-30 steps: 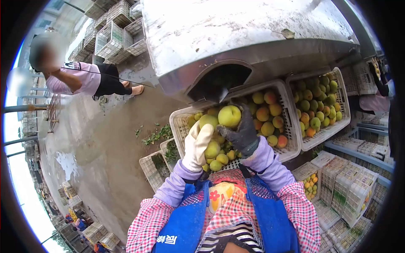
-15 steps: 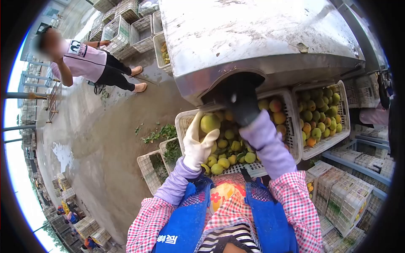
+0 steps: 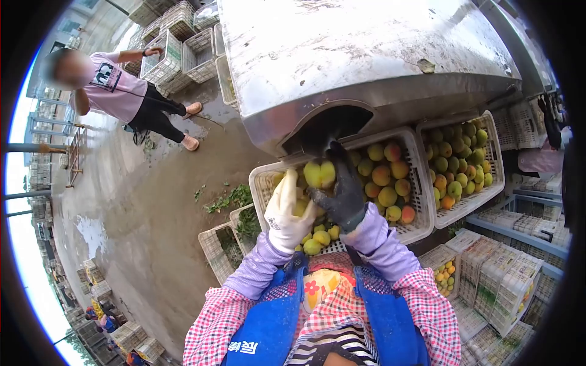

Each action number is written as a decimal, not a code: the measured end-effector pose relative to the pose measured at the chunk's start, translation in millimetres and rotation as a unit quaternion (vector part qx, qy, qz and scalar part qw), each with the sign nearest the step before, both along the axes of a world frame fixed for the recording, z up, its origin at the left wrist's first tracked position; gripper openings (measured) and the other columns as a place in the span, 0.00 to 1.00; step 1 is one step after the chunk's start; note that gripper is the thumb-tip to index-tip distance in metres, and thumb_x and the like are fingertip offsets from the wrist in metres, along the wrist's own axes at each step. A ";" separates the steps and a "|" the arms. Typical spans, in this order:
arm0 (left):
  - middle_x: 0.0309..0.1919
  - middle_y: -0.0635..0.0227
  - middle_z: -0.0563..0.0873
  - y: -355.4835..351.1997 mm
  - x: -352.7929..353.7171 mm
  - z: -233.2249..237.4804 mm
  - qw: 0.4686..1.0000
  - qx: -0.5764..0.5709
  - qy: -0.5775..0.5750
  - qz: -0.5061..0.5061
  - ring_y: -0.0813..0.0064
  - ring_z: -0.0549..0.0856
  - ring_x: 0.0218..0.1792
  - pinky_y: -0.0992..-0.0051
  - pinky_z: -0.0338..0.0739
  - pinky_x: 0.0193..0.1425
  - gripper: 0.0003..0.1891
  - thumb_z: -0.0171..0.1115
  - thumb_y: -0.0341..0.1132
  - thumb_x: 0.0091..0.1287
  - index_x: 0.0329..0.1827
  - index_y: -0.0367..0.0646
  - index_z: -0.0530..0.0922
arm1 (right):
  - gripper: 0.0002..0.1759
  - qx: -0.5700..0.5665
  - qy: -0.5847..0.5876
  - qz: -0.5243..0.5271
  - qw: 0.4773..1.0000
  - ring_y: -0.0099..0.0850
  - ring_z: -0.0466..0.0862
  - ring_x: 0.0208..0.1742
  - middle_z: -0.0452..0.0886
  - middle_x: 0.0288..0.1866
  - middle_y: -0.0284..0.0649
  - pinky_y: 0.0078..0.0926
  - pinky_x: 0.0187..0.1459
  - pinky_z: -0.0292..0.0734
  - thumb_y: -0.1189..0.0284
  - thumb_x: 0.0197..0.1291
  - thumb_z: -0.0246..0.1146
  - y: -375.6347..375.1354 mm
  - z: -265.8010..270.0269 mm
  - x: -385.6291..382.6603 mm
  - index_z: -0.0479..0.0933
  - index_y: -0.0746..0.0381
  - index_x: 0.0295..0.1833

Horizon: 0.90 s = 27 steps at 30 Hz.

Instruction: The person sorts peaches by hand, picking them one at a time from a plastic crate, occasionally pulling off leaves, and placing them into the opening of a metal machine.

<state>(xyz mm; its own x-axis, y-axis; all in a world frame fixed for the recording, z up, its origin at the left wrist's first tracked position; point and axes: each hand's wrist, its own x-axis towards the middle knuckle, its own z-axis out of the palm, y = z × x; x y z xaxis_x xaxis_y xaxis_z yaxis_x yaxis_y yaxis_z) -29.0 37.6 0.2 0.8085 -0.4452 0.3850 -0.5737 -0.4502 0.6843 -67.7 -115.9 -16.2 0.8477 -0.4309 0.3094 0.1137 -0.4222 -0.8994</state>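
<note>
My left hand [image 3: 289, 212], in a white glove, is curled at the near left of a white plastic crate [image 3: 429, 183]. My right hand [image 3: 342, 194], in a black glove, is beside it with fingers bent. Between the two hands is a yellow-green peach [image 3: 319, 174], blurred and creased down the middle; it may be two peaches pressed together. The fingers of both hands close around it from either side. Below them lie more peaches [image 3: 312, 246], green to yellow, and red-blushed ones [image 3: 381, 175] fill the crate's right part.
A metal machine [image 3: 378, 91] with a dark opening [image 3: 332, 127] overhangs the crate's far edge. A second crate of peaches [image 3: 455, 161] stands to the right. Stacked crates [image 3: 494, 274] are at the near right. A person [image 3: 122, 91] stands on the wet floor at far left, near crates.
My right hand has come back from the machine's opening to meet my left hand. The left hand has stayed near the crate's left side. The person at far left has shifted.
</note>
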 end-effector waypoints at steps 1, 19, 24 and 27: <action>0.51 0.49 0.87 -0.3 -3.1 -3.8 0.998 -0.031 0.055 0.029 0.57 0.88 0.49 0.64 0.84 0.55 0.38 0.76 0.28 0.56 0.72 0.28 0.72 | 0.45 -0.124 0.017 0.009 0.992 0.55 0.70 0.74 0.69 0.74 0.60 0.47 0.73 0.69 0.60 0.50 0.79 -10.6 -0.3 9.5 0.70 0.63 0.73; 0.76 0.45 0.70 14.2 7.7 -11.0 0.982 -0.087 0.134 -0.098 0.52 0.80 0.68 0.62 0.78 0.71 0.46 0.78 0.26 0.61 0.80 0.33 0.59 | 0.41 -0.154 0.030 0.153 0.976 0.52 0.78 0.67 0.79 0.66 0.49 0.48 0.68 0.72 0.50 0.51 0.76 -1.1 -5.5 -26.2 0.79 0.60 0.67; 0.69 0.46 0.77 -7.7 5.3 5.0 0.656 -0.418 0.624 -0.077 0.51 0.81 0.67 0.61 0.76 0.71 0.34 0.69 0.34 0.70 0.76 0.32 0.66 | 0.43 -0.081 0.021 0.057 0.995 0.51 0.77 0.66 0.77 0.67 0.50 0.48 0.67 0.72 0.49 0.50 0.76 -7.2 -3.6 -32.2 0.77 0.63 0.67; 0.66 0.53 0.80 -14.4 -1.1 12.7 0.789 -0.337 0.509 -0.067 0.56 0.81 0.65 0.61 0.75 0.70 0.28 0.59 0.46 0.78 0.74 0.36 0.69 | 0.43 -0.224 0.014 0.020 0.974 0.52 0.77 0.65 0.76 0.68 0.51 0.49 0.65 0.73 0.50 0.51 0.76 -3.3 -2.3 -30.4 0.75 0.65 0.67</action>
